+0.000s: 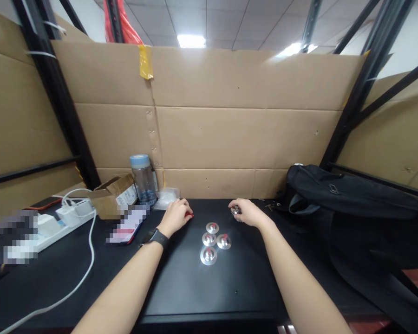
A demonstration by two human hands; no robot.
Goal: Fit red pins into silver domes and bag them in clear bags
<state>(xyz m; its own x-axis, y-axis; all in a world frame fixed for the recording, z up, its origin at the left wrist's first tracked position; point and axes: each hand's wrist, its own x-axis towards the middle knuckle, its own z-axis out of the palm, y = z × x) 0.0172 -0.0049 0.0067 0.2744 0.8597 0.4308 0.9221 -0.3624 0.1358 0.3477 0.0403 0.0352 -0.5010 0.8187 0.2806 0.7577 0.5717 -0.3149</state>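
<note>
While the right hand [248, 212] grips a metal piece [235, 210], the left hand [177, 214] curls over a red bit [189, 214]; cannot tell whether gripped. Four red-marked discs [210, 240] lie clustered on the black worktop [244, 283], between the forearms, nearer the wearer than either hand.

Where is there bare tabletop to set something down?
The widest patch lies between the four silver domed discs and the tabletop's near edge, flanked by the forearms, with one dark speck. Another lies beyond the discs, between the left hand and right hand. Crowded: the left, with power strip, phone, cardboard box and water bottle; the right, under the black bag.
</note>
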